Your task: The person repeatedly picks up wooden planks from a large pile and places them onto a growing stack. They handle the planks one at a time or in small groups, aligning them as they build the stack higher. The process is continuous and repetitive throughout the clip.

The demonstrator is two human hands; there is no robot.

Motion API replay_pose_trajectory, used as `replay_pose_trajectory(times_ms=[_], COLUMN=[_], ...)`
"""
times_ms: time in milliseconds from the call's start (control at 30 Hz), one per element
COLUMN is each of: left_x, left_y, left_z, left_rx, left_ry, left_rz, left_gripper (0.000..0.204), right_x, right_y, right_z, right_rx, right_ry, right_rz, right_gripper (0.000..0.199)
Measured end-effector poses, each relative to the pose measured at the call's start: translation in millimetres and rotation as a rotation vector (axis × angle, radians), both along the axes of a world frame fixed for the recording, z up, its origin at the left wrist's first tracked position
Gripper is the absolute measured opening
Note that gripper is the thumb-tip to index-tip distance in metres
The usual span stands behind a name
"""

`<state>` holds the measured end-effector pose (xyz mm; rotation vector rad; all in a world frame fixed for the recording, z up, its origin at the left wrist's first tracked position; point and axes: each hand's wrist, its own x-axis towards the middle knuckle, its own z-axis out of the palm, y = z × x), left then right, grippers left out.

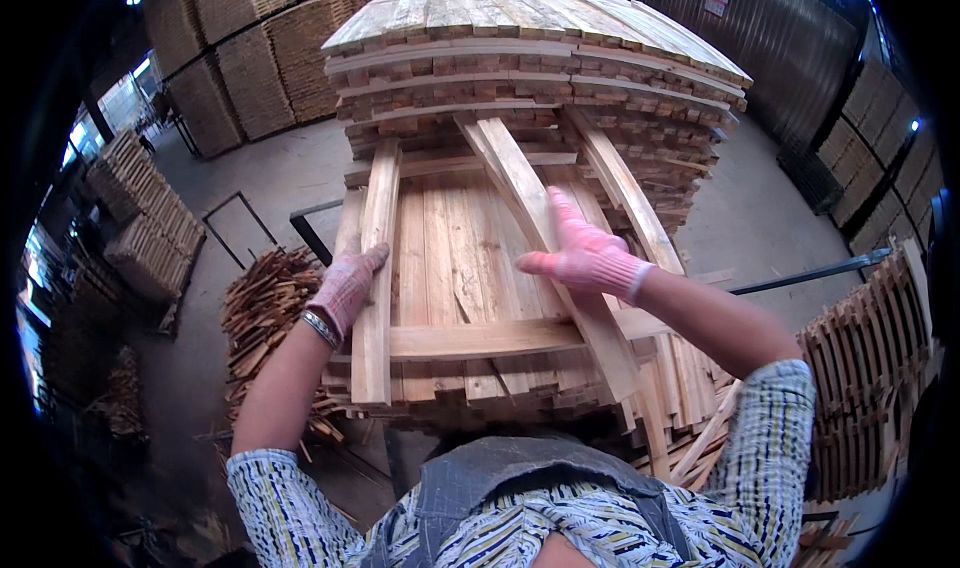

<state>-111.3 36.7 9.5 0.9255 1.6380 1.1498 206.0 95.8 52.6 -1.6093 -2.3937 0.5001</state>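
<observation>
The left hand (345, 288), gloved pink, rests flat with fingers together on the left upright slat (376, 288). The right hand (585, 253) lies open, thumb apart, on the middle slat (545, 228) of the pallet frame (460, 340).

Tall pallet stack (530, 68) stands directly behind the work area, topped with pale boards. Scrap pile (265, 313) of thin offcuts lies on the concrete floor (270, 173) at left. Stacked slat bundles (140, 223) sit far left. Brown stacks (250, 58) line the back wall. Finished pallets (865, 368) lean at right, beside a dark metal bar (810, 271).
</observation>
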Motion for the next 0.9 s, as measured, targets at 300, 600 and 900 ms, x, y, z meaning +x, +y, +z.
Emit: replay_pose_trajectory(times_ms=[300,600,900], left_x=[-10.1,-11.2,-30.0], left_y=[11.0,24.8,4.8], left_z=[-19.4,-24.6,-19.2], left_rx=[-0.029,-0.094,-0.136], left_ry=[0.133,0.407,0.239], left_rz=[-0.007,-0.024,0.021], left_gripper=[0.048,0.075,0.055], right_x=[19.7,-146.7,-131.5], right_y=[21.6,41.0,23.6], right_z=[64.3,-59.9,16.5], right_rx=[-0.143,0.516,-0.236], right_ry=[0.069,-0.738,0.012], right_rz=[0.008,0.681,0.312], right_gripper=[0.089,0.050,0.073])
